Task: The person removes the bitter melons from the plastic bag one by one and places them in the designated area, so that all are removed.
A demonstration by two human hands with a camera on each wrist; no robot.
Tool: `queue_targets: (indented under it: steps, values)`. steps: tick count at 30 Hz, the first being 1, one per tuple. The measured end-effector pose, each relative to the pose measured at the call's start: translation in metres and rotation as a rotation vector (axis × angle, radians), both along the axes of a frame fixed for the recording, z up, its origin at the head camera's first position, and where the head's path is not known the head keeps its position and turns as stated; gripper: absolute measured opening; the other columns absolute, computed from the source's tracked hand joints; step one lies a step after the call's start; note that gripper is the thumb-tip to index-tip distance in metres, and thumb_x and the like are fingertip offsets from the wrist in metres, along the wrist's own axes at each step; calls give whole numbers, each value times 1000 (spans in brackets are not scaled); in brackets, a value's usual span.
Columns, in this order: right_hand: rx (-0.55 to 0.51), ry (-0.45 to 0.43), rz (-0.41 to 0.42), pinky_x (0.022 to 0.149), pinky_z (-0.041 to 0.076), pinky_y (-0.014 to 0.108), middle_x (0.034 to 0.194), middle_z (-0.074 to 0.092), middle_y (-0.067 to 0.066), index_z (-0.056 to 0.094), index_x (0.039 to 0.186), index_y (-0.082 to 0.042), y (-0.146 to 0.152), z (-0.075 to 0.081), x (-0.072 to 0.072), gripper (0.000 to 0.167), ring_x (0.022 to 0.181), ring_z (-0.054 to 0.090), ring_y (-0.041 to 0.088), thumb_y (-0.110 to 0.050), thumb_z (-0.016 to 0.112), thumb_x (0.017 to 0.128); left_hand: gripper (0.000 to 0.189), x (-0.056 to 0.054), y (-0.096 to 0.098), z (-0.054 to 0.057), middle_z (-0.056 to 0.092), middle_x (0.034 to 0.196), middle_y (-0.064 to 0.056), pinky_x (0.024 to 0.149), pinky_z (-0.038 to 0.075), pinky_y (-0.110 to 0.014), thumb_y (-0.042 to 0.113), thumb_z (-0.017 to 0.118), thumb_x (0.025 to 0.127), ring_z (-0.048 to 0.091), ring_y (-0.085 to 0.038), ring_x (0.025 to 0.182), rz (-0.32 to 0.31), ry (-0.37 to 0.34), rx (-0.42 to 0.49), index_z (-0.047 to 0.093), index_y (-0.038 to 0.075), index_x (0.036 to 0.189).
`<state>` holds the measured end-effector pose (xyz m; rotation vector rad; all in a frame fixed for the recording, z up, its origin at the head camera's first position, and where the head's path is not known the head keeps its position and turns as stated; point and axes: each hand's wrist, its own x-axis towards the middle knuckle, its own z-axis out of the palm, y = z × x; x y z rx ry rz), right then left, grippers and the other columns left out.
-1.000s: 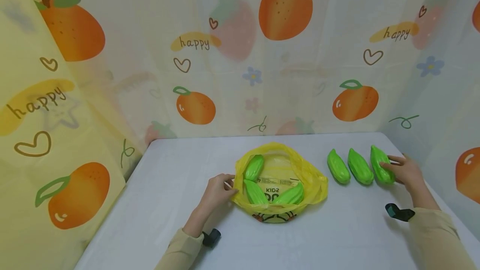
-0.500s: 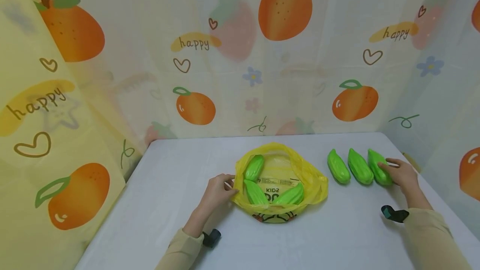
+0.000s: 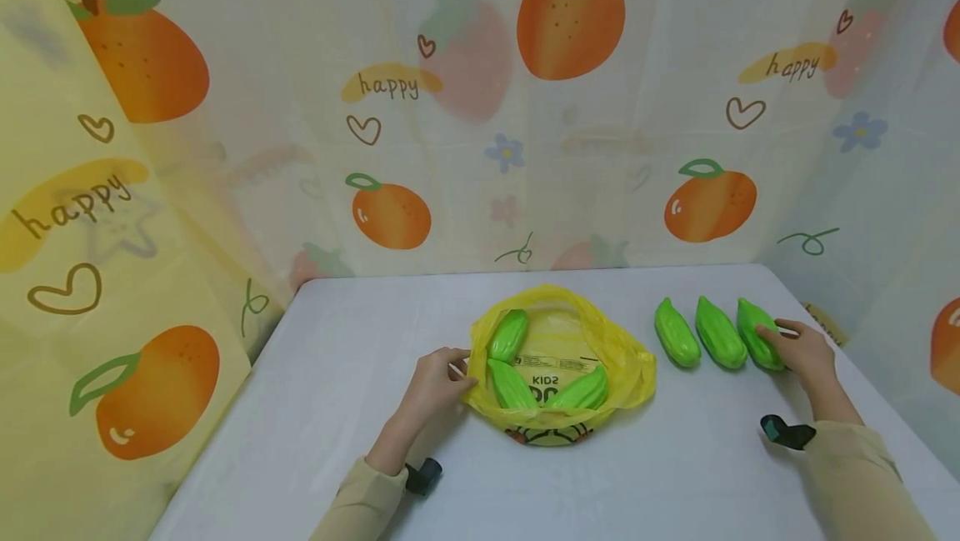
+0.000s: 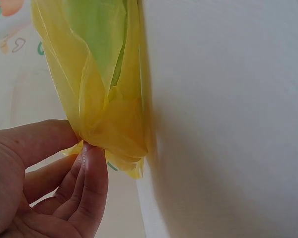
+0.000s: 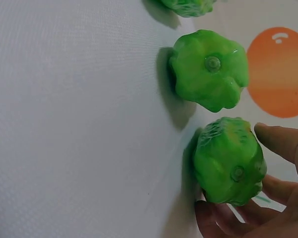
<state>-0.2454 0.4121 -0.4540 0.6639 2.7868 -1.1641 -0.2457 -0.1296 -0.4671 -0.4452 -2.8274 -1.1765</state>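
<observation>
A yellow plastic bag (image 3: 637,391) stands with its mouth wide on the table, several lumpy green bitter melons (image 3: 512,337) inside it. My left hand (image 3: 437,381) pinches the left side of the bag's rim; in the left wrist view, thumb and fingertips (image 4: 95,153) squeeze the gathered film. Right of the bag lie three more melons in a row. My right hand (image 3: 808,353) holds the rightmost green bitter melon (image 5: 231,163), thumb on one side and fingers curled under the other. Beside it are the middle melon (image 5: 208,69) and the left melon (image 3: 677,334).
A white-covered table (image 3: 337,333) carries everything. Fruit-printed curtains (image 3: 480,191) hang behind and along both sides. A yellowish object (image 3: 825,324) shows at the table's right edge, partly hidden by the right hand. A small black device sits at each wrist.
My right hand and the rightmost melon have shifted slightly left, closer to the middle melon, mostly in the first half second. My left hand and the bag have stayed put.
</observation>
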Motion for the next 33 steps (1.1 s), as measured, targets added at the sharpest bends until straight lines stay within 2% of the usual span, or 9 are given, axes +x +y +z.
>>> queue_targets:
  steps: [7, 11, 14, 23, 28, 33]
  values:
    - [-13, 9, 3, 102, 32, 60, 141, 26, 39, 22, 144, 11, 0, 1, 4, 83, 129, 24, 56, -54, 37, 94, 41, 1, 0, 1, 66, 86, -5, 58, 51, -20, 10, 76, 77, 60, -11, 70, -6, 7, 0, 66, 0, 116]
    - [-38, 4, -24, 101, 34, 60, 143, 26, 38, 22, 145, 9, -1, 2, 7, 86, 130, 24, 56, -58, 39, 92, 41, 0, 0, 1, 65, 86, -5, 59, 51, -20, 10, 76, 77, 60, -11, 71, -11, 6, -2, 66, 0, 116]
    - [-14, 20, -26, 99, 34, 60, 142, 28, 37, 25, 144, 9, -2, 4, 9, 84, 129, 26, 55, -56, 39, 93, 40, 0, 0, 1, 65, 86, -5, 59, 51, -20, 9, 76, 78, 61, -12, 71, -10, 3, 3, 66, 0, 115]
    - [70, 130, 23, 96, 34, 61, 137, 35, 38, 31, 138, 14, -7, 16, 18, 72, 124, 29, 56, -45, 40, 98, 40, 0, 0, 0, 66, 87, -6, 59, 51, -19, 9, 76, 77, 62, -12, 72, -7, 4, 14, 66, -1, 115]
    - [72, 244, -12, 91, 38, 57, 133, 42, 37, 37, 135, 16, -11, 23, 20, 66, 123, 35, 53, -38, 46, 97, 40, 1, 0, 0, 66, 87, -7, 59, 52, -19, 8, 75, 78, 63, -14, 73, -20, 18, 13, 65, -1, 115]
    - [58, 252, -36, 90, 41, 56, 133, 42, 37, 38, 134, 16, -12, 24, 20, 66, 123, 35, 53, -39, 46, 97, 40, 1, 0, -1, 66, 88, -7, 59, 53, -19, 8, 75, 78, 66, -15, 73, -27, 30, 10, 65, -1, 116]
